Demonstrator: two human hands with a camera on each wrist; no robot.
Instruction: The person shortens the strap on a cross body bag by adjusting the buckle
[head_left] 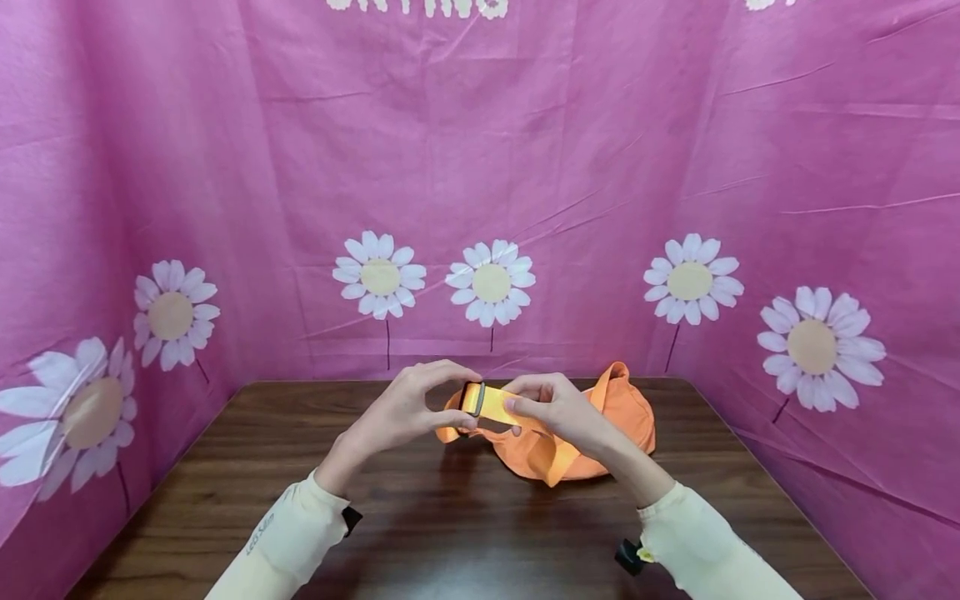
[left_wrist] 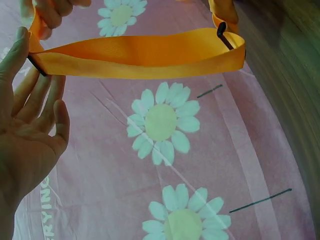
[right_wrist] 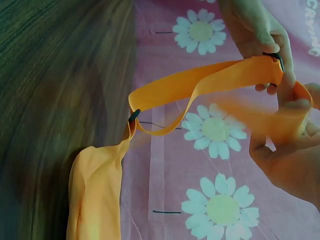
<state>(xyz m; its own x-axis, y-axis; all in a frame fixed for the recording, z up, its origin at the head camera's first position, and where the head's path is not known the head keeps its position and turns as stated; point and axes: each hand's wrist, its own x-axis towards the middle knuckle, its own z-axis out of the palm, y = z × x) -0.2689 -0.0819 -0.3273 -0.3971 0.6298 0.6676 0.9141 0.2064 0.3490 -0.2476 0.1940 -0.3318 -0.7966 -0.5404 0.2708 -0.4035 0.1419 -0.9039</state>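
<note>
An orange fabric bag (head_left: 630, 421) lies on the table, its orange webbing strap (head_left: 497, 405) lifted between both hands. My left hand (head_left: 408, 404) pinches the black slider buckle (head_left: 474, 398) on that strap between thumb and fingers. Close to the buckle, my right hand (head_left: 558, 410) pinches the strap's band. In the left wrist view a long strap loop (left_wrist: 150, 70) runs from the buckle to a black ring (left_wrist: 225, 36). The right wrist view shows the bag's body (right_wrist: 95, 195) hanging off that ring, and a blurred length of strap beside my right hand (right_wrist: 292, 160).
The dark wooden table (head_left: 450, 533) extends in front of and beside the hands. A pink cloth backdrop (head_left: 450, 167) printed with white daisies stands behind and on both sides. Black devices (head_left: 632, 557) are strapped under the cream sleeves.
</note>
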